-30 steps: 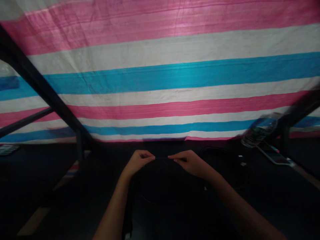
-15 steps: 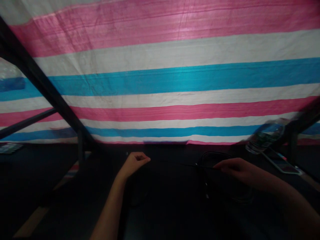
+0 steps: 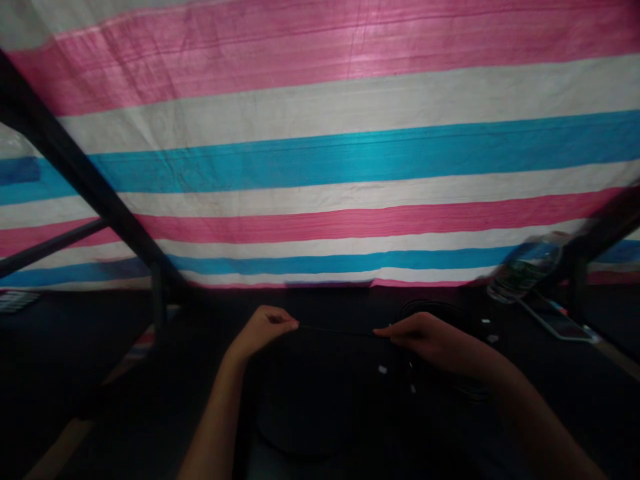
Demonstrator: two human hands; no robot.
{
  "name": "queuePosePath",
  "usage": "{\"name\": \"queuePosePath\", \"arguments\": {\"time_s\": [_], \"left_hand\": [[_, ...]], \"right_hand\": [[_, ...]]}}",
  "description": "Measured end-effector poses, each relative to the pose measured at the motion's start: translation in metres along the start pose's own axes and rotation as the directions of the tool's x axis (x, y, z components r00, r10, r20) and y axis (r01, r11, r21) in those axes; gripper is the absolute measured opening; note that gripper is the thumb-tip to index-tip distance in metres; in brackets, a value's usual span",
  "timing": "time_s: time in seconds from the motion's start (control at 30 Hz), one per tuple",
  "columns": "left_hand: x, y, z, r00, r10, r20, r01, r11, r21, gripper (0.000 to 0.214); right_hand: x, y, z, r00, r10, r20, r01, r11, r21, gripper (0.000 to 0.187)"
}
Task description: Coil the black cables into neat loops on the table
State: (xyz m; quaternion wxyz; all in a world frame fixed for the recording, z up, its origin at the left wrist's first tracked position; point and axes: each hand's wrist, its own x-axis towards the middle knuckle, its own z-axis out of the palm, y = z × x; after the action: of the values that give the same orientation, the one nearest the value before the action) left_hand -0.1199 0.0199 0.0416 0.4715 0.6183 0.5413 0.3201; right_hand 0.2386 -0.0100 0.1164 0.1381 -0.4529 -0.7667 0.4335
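My left hand [image 3: 263,330] is closed in a pinch on one end of a thin black cable [image 3: 335,331]. The cable runs taut and level to my right hand [image 3: 425,337], which pinches it too. Both hands hover over a dark table [image 3: 100,373]. Loops of the same black cable [image 3: 430,308] lie coiled on the table just behind my right hand, hard to make out in the dim light. Small white bits [image 3: 383,369] lie on the table below the stretched cable.
A pink, white and blue striped sheet [image 3: 320,167] hangs across the back. A black metal bar [image 3: 85,183] slants down at the left. A plastic water bottle [image 3: 525,267] and a phone [image 3: 557,320] lie at the right. A flat object [image 3: 15,300] sits at the far left.
A second ago my hands pinched the cable close together. My right hand then drew far out to the right along it, and has now come partway back toward the left hand.
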Motion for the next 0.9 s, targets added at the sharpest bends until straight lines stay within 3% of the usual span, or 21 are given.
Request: {"name": "queuePosePath", "arguments": {"time_s": [0.17, 0.27, 0.37, 0.47, 0.57, 0.67, 0.83, 0.9], "left_hand": [[-0.007, -0.002, -0.022, 0.998, 0.007, -0.056, -0.006, 1.0, 0.02, 0.029], [-0.013, -0.001, -0.034, 0.993, -0.03, -0.11, 0.033, 0.999, 0.027, 0.03], [-0.015, -0.001, -0.039, 0.994, -0.049, -0.099, 0.055, 0.997, 0.051, 0.031], [-0.013, -0.004, -0.038, 0.995, -0.052, -0.089, 0.06, 0.995, 0.082, 0.03], [-0.007, -0.008, -0.032, 0.995, -0.046, -0.09, 0.055, 0.993, 0.106, 0.031], [-0.001, -0.009, -0.021, 0.994, -0.039, -0.098, 0.049, 0.994, 0.099, 0.032], [0.003, -0.005, -0.005, 0.995, -0.034, -0.094, 0.042, 0.996, 0.082, 0.035], [0.002, -0.004, -0.005, 0.992, -0.041, -0.119, 0.053, 0.994, 0.095, 0.038]], "right_hand": [[-0.022, 0.024, -0.035, 0.993, 0.055, -0.108, -0.056, 0.998, -0.01, 0.038], [-0.042, 0.04, -0.06, 0.976, 0.152, -0.154, -0.153, 0.988, 0.008, 0.039], [-0.061, 0.057, -0.083, 0.952, 0.217, -0.215, -0.221, 0.975, 0.009, 0.037], [-0.072, 0.07, -0.096, 0.919, 0.203, -0.336, -0.235, 0.97, -0.056, 0.034], [-0.069, 0.077, -0.092, 0.887, 0.162, -0.432, -0.246, 0.958, -0.146, 0.04], [-0.057, 0.072, -0.073, 0.87, 0.155, -0.468, -0.271, 0.943, -0.193, 0.047], [-0.023, 0.048, -0.035, 0.938, 0.165, -0.306, -0.25, 0.931, -0.266, 0.064], [-0.009, 0.041, -0.026, 0.945, 0.153, -0.288, -0.239, 0.925, -0.294, 0.074]]}}
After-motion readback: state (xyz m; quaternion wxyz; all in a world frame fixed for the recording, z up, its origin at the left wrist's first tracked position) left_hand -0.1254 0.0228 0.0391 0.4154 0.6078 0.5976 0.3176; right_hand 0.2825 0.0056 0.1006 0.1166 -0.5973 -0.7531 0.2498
